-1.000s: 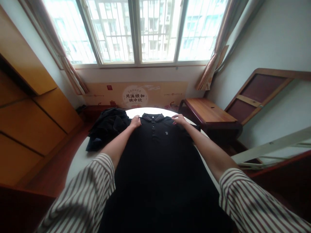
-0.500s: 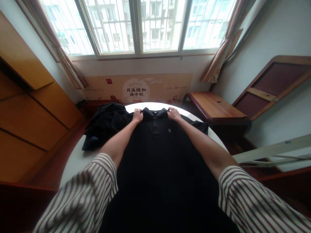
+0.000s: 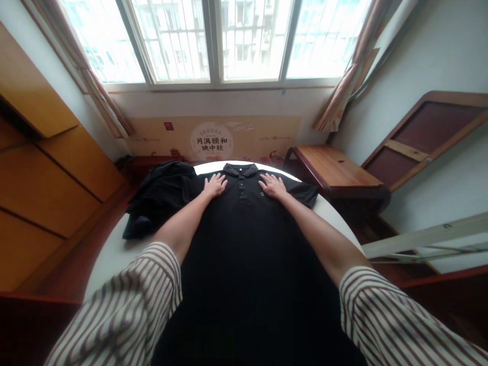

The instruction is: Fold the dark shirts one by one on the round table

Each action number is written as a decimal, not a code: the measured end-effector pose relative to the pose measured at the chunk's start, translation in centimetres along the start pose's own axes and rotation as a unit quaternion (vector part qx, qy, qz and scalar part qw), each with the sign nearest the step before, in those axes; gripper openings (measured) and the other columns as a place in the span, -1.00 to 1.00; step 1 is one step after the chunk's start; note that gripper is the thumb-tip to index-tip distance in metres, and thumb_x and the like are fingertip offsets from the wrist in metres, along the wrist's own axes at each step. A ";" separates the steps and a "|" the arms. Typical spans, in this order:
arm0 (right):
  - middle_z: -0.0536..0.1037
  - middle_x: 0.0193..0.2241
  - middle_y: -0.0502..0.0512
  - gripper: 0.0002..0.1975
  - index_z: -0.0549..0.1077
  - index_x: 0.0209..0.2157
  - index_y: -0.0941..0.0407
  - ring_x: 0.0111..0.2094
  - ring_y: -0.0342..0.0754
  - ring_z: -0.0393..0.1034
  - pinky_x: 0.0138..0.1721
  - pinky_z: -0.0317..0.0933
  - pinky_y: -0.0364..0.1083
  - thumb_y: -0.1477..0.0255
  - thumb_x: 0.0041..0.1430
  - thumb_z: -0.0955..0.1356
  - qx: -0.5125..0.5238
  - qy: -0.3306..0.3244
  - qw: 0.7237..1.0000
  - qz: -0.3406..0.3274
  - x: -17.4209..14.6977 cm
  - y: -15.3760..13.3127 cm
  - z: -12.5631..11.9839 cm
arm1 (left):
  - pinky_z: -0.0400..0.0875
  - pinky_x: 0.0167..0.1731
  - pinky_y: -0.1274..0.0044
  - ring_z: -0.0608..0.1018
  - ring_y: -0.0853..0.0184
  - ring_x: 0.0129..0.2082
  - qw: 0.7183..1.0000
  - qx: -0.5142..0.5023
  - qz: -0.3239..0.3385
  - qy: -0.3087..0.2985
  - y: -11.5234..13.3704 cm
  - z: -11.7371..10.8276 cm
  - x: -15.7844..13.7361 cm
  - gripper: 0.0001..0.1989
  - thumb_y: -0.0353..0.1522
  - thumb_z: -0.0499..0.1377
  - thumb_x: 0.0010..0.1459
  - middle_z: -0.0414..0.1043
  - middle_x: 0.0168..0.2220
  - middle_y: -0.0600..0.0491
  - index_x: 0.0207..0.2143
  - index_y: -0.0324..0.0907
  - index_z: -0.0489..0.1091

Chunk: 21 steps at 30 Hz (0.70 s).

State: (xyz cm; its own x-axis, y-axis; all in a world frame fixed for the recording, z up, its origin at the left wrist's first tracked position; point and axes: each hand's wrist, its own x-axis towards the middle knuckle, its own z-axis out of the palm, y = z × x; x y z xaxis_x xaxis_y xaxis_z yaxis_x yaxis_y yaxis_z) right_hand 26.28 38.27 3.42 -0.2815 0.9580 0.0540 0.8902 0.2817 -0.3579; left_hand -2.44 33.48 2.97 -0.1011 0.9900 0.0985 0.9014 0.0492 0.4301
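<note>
A black polo shirt (image 3: 244, 254) lies spread front side up over a round white table (image 3: 104, 264), its collar at the far edge. My left hand (image 3: 215, 185) rests flat on the shirt left of the collar, fingers spread. On the other side my right hand (image 3: 273, 186) also lies flat, fingers apart, near a small chest logo. Neither hand grips the cloth. Left of the shirt sits a heap of dark clothes (image 3: 160, 195).
Beyond the table, a printed banner (image 3: 263, 137) stands below barred windows. A wooden side table (image 3: 335, 168) is at the back right, with a framed wooden panel (image 3: 427, 137) leaning on the wall. Orange-brown cabinets (image 3: 57, 188) line the left side.
Both hands have let go of the shirt near its collar and now lie spread on the cloth, slightly nearer me. The collar now lies flatter.
</note>
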 end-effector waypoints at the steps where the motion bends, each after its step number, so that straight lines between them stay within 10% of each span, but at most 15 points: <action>1: 0.06 0.38 0.13 -0.45 0.18 0.32 -0.01 0.39 0.17 -0.15 0.33 -0.36 0.30 0.13 0.37 0.19 -0.015 -0.009 1.000 0.014 -0.7 0.9 -0.1 | -0.16 0.28 -0.03 0.12 -0.01 0.35 1.000 0.017 -0.008 -0.007 -0.5 -0.4 -0.5 -0.59 -0.19 0.06 0.29 0.18 0.31 -0.09 0.16 -0.05 0.33; 6: -0.03 0.41 0.11 -0.41 0.12 0.35 -0.05 0.40 0.21 -0.23 0.31 -0.39 0.36 0.07 0.38 0.13 -0.057 -0.021 0.993 0.104 -4.1 6.2 -2.7 | -0.09 0.28 0.10 0.15 0.00 0.31 0.995 0.097 -0.020 -0.016 -1.8 -4.3 -2.4 -0.65 -0.34 0.05 0.32 0.21 0.25 -0.31 0.08 -0.33 0.36; 12: 0.19 0.27 0.54 -0.48 0.31 0.19 0.30 0.31 0.35 0.02 0.27 -0.05 0.24 0.35 0.28 0.34 0.056 0.081 0.977 0.189 -8.0 8.0 -7.7 | -0.10 0.27 0.06 0.23 0.02 0.26 0.988 0.139 0.062 -0.008 2.8 -6.1 -6.8 -0.73 -0.49 0.04 0.28 0.31 0.17 -0.30 -0.02 -0.34 0.41; 16: 0.46 -0.06 0.63 -0.58 0.41 -0.05 0.43 0.03 0.31 0.40 -0.01 0.36 0.14 0.40 0.17 0.43 0.176 0.103 0.940 0.275 -11.2 8.3 -9.9 | -0.04 0.29 0.11 0.20 0.08 0.31 0.974 0.123 0.188 -0.034 6.0 -3.7 -16.6 -0.63 -0.35 -0.02 0.36 0.22 0.29 -0.12 0.16 -0.15 0.33; 21: 0.49 -0.52 0.17 -0.75 0.45 -0.24 0.31 -0.50 -0.03 0.47 -0.48 0.46 -0.09 0.43 0.11 0.48 0.304 0.049 0.902 0.303 -13.6 8.0 -9.4 | -0.05 0.29 0.03 0.05 0.05 0.39 0.926 0.045 0.337 -0.164 6.3 -2.1 -30.5 -0.46 -0.12 -0.05 0.38 -0.03 0.40 -0.04 0.36 0.02 0.07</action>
State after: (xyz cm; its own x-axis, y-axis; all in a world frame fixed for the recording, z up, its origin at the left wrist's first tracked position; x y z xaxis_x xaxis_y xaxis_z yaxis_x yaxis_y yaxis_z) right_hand 40.62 27.98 8.55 0.2506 0.9345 -0.2529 0.5011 -0.3487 -0.7921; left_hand 5.45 3.32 4.52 0.6178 0.7856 0.0338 0.7459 -0.5991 0.2910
